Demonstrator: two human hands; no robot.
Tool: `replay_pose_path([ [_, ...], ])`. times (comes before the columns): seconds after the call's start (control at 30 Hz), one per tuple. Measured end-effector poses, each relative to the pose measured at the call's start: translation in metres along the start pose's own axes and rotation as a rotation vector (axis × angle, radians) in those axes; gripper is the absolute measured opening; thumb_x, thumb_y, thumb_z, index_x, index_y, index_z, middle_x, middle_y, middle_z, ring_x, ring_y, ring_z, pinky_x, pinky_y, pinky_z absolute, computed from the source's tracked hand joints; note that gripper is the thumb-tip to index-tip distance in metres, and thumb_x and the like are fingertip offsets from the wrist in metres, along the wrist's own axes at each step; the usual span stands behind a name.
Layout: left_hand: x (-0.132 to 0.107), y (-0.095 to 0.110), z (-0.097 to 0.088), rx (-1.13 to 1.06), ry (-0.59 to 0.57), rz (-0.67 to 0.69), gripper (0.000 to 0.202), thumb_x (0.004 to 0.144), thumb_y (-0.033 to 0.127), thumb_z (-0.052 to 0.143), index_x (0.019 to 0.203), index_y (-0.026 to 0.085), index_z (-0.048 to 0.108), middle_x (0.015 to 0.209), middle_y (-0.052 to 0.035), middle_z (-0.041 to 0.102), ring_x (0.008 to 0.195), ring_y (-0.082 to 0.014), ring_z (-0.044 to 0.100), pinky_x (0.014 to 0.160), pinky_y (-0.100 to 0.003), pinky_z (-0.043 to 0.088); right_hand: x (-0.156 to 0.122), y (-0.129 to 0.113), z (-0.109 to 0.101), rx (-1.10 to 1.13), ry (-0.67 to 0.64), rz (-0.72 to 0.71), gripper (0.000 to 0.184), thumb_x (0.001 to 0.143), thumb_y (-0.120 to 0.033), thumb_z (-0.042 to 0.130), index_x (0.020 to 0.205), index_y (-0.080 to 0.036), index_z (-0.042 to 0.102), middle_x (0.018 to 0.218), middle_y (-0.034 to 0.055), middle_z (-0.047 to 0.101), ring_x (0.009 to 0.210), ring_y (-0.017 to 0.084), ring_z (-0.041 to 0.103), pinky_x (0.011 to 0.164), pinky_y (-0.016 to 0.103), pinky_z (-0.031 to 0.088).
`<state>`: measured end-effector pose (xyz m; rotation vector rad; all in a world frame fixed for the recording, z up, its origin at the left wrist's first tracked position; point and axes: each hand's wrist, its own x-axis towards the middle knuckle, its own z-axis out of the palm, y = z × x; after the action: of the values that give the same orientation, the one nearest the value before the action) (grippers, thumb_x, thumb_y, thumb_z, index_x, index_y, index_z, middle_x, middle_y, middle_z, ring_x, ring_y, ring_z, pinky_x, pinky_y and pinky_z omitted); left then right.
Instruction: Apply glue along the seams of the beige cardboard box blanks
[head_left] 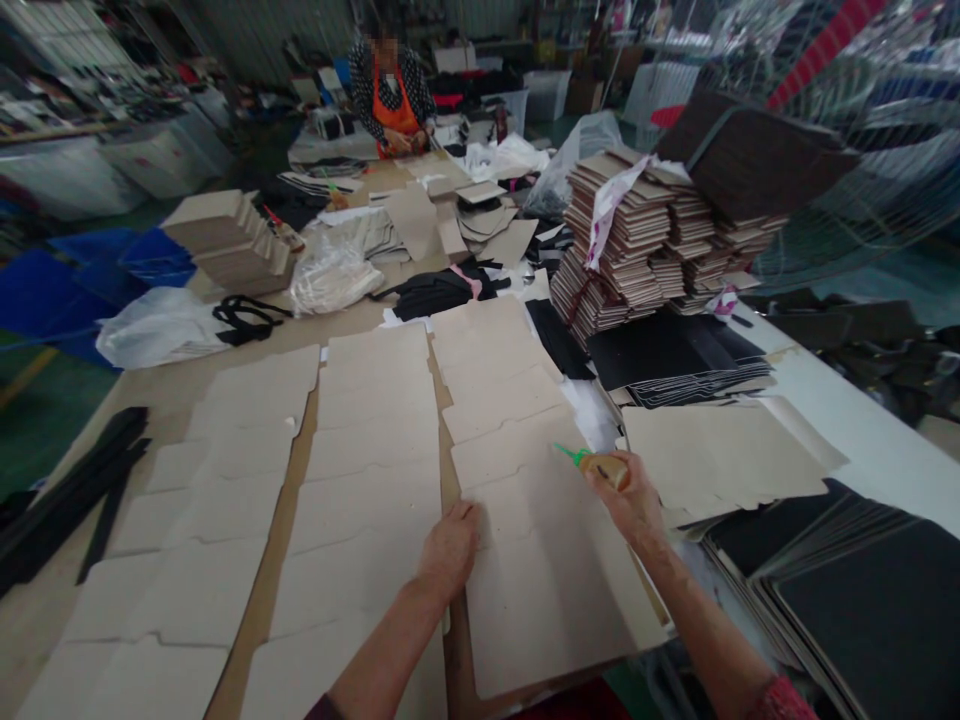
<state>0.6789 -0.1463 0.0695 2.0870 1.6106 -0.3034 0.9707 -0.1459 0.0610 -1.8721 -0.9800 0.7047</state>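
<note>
My right hand is closed around a glue bottle with amber contents and a thin green nozzle. The nozzle points left, over the right-hand row of overlapping beige cardboard pieces. My left hand rests at the left edge of that row with its fingers curled together; what is under the fingertips is hidden. Left of it run a middle row of cardboard pieces and a left row, both overlapping like shingles.
Black strips lie at the left. Black panels and beige sheets are stacked at the right, beneath tall brown-edged piles. Plastic bags and a cardboard stack stand farther back. A person in an orange apron works beyond.
</note>
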Motion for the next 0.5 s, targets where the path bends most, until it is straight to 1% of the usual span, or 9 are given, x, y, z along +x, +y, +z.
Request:
replay_pose_path([
  [0.13,0.01,0.0,0.004,-0.012,0.017,-0.043,0.031,0.084,0.012,0.046,0.11,0.019,0.061,0.123,-0.0069,0.059,0.118,-0.019,0.052,0.099,-0.025,0.041,0.007,0.005,0.006,-0.139,-0.01,-0.06,0.047,0.069,-0.048,0.071,0.106,-0.024,0.058,0.096,0.004,0.063,0.084,0.023,0.059,0.079,0.04,0.046],
  [0.3,0.015,-0.003,0.006,-0.026,0.014,-0.07,0.028,0.081,0.011,0.052,0.107,0.02,0.061,0.12,-0.007,0.058,0.116,-0.0195,0.052,0.099,-0.026,0.039,0.015,0.003,0.002,-0.237,-0.016,-0.128,0.044,0.072,-0.05,0.068,0.108,-0.026,0.057,0.105,0.0045,0.06,0.092,0.024,0.058,0.084,0.04,0.045],
  [0.4,0.015,-0.002,0.003,-0.032,0.002,-0.074,0.026,0.081,0.011,0.053,0.104,0.019,0.062,0.118,-0.0076,0.058,0.114,-0.0198,0.054,0.098,-0.026,0.04,0.018,-0.001,-0.004,-0.299,-0.023,-0.135,0.045,0.072,-0.05,0.067,0.108,-0.026,0.056,0.105,0.0048,0.061,0.091,0.024,0.059,0.082,0.038,0.045],
  [0.5,0.015,-0.001,0.0,-0.042,-0.003,-0.079,0.025,0.081,0.009,0.053,0.103,0.018,0.062,0.116,-0.0086,0.058,0.113,-0.0201,0.054,0.097,-0.027,0.04,0.017,-0.003,-0.01,-0.305,-0.047,-0.103,0.045,0.072,-0.05,0.067,0.108,-0.026,0.055,0.104,0.0046,0.062,0.088,0.024,0.06,0.08,0.037,0.046],
])
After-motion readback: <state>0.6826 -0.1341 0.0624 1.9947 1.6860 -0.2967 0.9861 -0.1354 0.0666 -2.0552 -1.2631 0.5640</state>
